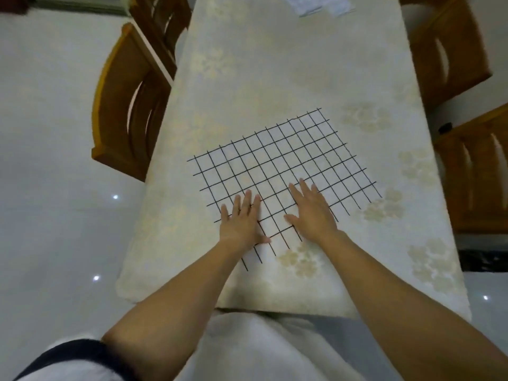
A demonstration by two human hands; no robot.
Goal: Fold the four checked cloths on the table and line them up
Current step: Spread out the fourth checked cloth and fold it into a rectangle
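A: Our left hand (242, 220) lies flat, its grip spread with the fingers (248, 200) fanned, and it presses on the near left part of the checked cloth (283, 171). Our right hand (312, 209) does the same just beside it, palm down, pinching nothing.

B: And where is the cloth?

A: It lies open in one layer on the near half of the surface (247, 78), turned at an angle, with its near corner close to the near edge. I think we are smoothing it before the first fold.

B: What can go wrong from here?

A: The cloth is thin and pale on a pale, smooth tablecloth. If we push instead of pressing, it may slide or bunch under our palms. Because it sits crooked, the fold may come out uneven, and then the row will not be straight.

B: The other cloths?

A: At the far edge we see some pale fabric (319, 6), but it is cut off and we cannot tell what it is.

B: Any writing or brand?

A: None that we can read, only black grid lines.
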